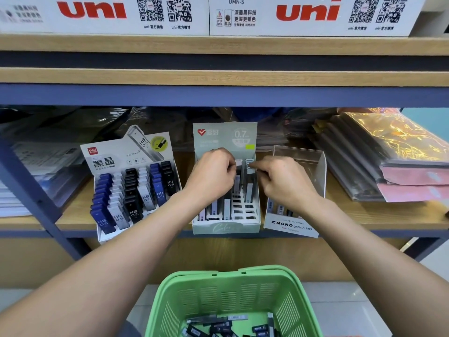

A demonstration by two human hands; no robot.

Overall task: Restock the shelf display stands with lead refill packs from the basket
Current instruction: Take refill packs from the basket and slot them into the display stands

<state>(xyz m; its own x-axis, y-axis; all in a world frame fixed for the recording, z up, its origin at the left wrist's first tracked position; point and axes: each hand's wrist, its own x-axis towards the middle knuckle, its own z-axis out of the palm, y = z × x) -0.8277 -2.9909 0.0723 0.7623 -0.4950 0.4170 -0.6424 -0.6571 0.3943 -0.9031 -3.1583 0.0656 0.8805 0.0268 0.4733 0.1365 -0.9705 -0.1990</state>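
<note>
A pale green 0.7 display stand (226, 226) sits mid-shelf, its white slotted insert partly filled with lead refill packs. My left hand (213, 173) reaches into its upper rows and pinches a slim refill pack (237, 181) at its top. My right hand (281, 181) pinches the top of a neighbouring pack (249, 190) in the stand's right column. Below, a green plastic basket (233, 295) holds several dark and grey lead refill packs (218, 327).
To the left stands a full HB 0.5 display stand (131, 188). A clear MONO graph stand (291, 224) sits at the right, nearly empty. Stacked plastic-wrapped folders (388, 161) fill the shelf's right; white uni boxes (303, 15) line the shelf above.
</note>
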